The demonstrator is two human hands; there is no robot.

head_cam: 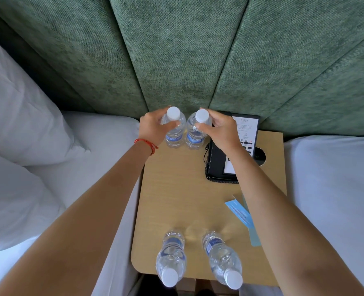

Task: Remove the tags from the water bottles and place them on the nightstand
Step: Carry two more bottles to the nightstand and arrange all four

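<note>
Two clear water bottles with white caps stand side by side at the back of the wooden nightstand [176, 193]. My left hand [153, 127] grips the neck of the left back bottle [174, 133]. My right hand [219, 129] grips the neck of the right back bottle [196, 133]. Two more bottles stand at the front edge, one on the left [170, 258] and one on the right [222, 258]. None of the bottles shows a tag. Light blue paper tags [240, 213] lie flat on the nightstand's right side, partly under my right forearm.
A black desk phone [219, 165] with a white card and coiled cord sits at the back right of the nightstand. A green padded headboard [176, 50] rises behind. White bedding and a pillow [16, 103] lie to the left, another white bed [337, 178] to the right.
</note>
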